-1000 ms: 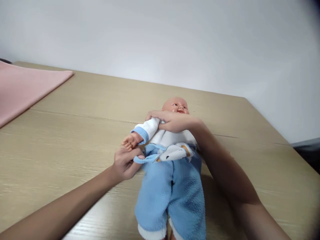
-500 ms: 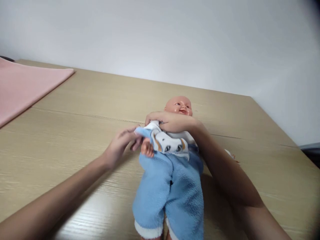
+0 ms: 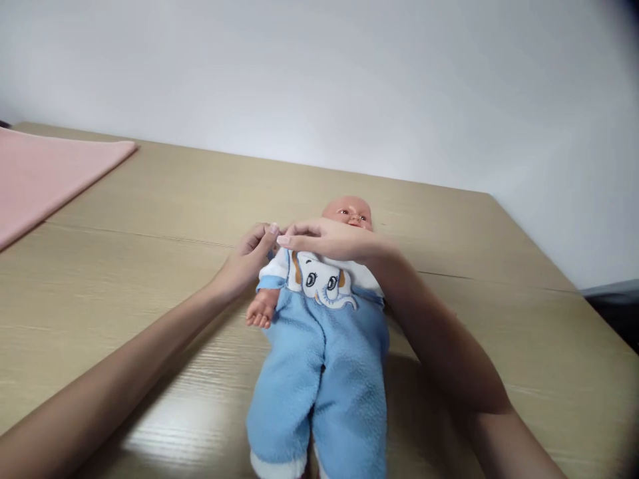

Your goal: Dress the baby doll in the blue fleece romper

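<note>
A baby doll (image 3: 349, 211) lies on its back on the wooden table (image 3: 174, 199), head towards the wall. It wears a light blue fleece overall (image 3: 324, 359) with a white bib bearing an elephant face (image 3: 322, 283). The doll's bare hand (image 3: 259, 313) sticks out of a white sleeve at the left. My left hand (image 3: 247, 259) is closed on the overall's strap at the doll's shoulder. My right hand (image 3: 329, 241) reaches across the doll's chest below its chin, fingers pinched together at the same shoulder strap.
A pink cloth (image 3: 44, 179) lies flat at the table's far left. A plain white wall stands behind the table. The table's right edge runs diagonally at the right, with a dark area (image 3: 616, 309) beyond it.
The bib, folded down at the doll's waist a second ago, has been pulled up over the chest. My left hand rose from the waist to the shoulder. The doll's arm now hangs down.
</note>
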The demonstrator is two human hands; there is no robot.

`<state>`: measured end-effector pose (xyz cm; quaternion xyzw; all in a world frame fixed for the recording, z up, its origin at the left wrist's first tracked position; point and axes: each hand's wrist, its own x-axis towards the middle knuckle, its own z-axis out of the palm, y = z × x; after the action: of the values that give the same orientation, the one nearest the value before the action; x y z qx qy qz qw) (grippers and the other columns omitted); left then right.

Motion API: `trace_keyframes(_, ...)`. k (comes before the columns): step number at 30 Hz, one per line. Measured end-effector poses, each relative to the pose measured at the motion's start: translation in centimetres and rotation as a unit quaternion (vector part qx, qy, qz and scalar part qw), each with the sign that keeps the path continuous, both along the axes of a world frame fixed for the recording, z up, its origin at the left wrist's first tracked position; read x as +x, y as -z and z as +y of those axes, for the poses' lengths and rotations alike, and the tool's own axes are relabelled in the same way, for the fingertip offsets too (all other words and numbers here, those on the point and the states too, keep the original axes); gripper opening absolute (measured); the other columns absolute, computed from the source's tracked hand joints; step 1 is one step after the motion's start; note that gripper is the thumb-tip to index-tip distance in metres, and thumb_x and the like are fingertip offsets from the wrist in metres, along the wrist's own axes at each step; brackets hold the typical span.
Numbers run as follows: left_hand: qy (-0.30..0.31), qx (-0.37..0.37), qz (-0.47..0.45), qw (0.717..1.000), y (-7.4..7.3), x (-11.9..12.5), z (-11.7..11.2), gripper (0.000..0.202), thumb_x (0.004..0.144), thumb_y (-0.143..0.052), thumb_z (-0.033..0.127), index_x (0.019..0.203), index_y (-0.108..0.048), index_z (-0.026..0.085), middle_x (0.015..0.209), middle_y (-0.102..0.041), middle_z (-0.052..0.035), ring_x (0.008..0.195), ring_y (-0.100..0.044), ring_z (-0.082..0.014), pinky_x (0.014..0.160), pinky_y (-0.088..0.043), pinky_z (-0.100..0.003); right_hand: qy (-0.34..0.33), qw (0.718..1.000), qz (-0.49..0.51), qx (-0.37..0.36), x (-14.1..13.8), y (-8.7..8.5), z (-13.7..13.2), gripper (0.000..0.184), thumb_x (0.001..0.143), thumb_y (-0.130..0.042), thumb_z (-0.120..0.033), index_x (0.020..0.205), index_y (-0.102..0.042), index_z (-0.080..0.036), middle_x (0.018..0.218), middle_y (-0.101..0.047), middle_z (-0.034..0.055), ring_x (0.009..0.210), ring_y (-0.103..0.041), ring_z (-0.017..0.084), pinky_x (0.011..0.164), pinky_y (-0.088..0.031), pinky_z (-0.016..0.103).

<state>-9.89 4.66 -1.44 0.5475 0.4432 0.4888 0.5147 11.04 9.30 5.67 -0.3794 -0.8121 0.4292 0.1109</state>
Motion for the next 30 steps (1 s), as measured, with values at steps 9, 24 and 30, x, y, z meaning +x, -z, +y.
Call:
trace_keyframes(9, 0.077, -0.067, -0.017, 0.995, 0.6, -1.3, -0.5, 0.038, 0.096, -0.081, 0.054, 0.093, -0.061, 0.022, 0.090, -0.062, 0.0008, 0.079, -0.055, -0.0156, 0.068, -0.045, -0.025, 0.110, 0.956, -0.196, 0.190, -1.6, -1.3, -3.7, 0.016, 0.118, -0.056, -0.026, 0.109, -0.066, -0.016, 0.103, -0.078, 0.0080, 0.094, -0.068, 0.021, 0.078, -0.038, 0.033)
trace_keyframes(24, 0.136, -0.202, -0.118, 0.963, 2.9, 0.9, 2.5, 0.048, 0.067, -0.099, 0.040, 0.094, -0.065, 0.021, 0.088, -0.067, 0.0020, 0.077, -0.063, -0.0157, 0.073, -0.054, -0.029, 0.134, 0.937, -0.262, 0.189, -2.7, -0.2, -3.6, 0.037, 0.115, -0.055, -0.045, 0.123, -0.073, -0.014, 0.104, -0.084, 0.0137, 0.093, -0.075, 0.027, 0.075, -0.039, 0.036)
trace_keyframes(30, 0.108, -0.162, -0.048, 0.980, 0.5, 0.1, 1.4, 0.036, 0.083, -0.087, 0.047, 0.098, -0.068, 0.020, 0.097, -0.067, -0.0009, 0.092, -0.063, -0.0200, 0.079, -0.050, -0.030, 0.140, 0.915, -0.314, 0.210, -2.4, -1.3, -4.5, 0.028, 0.113, -0.054, -0.025, 0.133, -0.072, -0.018, 0.113, -0.085, 0.0146, 0.104, -0.078, 0.031, 0.075, -0.041, 0.037)
